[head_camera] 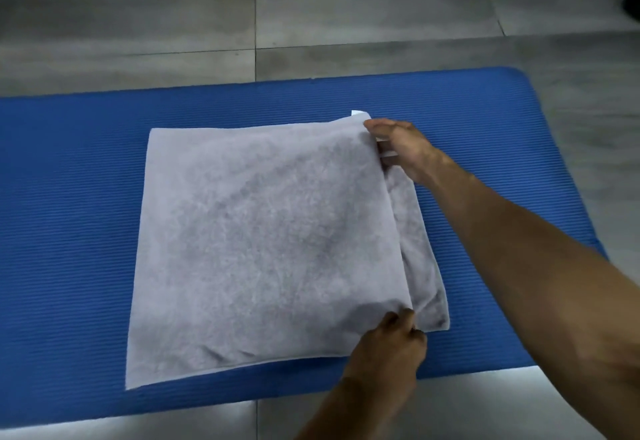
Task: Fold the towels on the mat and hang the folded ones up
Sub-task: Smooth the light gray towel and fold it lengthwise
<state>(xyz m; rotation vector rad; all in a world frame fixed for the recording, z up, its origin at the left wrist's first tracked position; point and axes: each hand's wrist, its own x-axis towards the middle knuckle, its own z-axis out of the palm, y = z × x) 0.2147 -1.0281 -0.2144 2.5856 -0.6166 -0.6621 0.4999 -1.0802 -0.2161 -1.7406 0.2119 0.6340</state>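
A light grey towel [263,242] lies folded over on the blue ribbed mat [69,169]. Its upper layer stops short of the right edge, so a strip of the lower layer shows there. My right hand [401,148] pinches the far right corner of the upper layer, thumb on top, with a small white tag sticking out just beyond it. My left hand [391,342] pinches the near right corner of the same layer.
The mat lies on a grey tiled floor [311,6]. A pale floor tile [485,401] shows along the mat's near edge. Dark shapes sit at the top right corner of the view.
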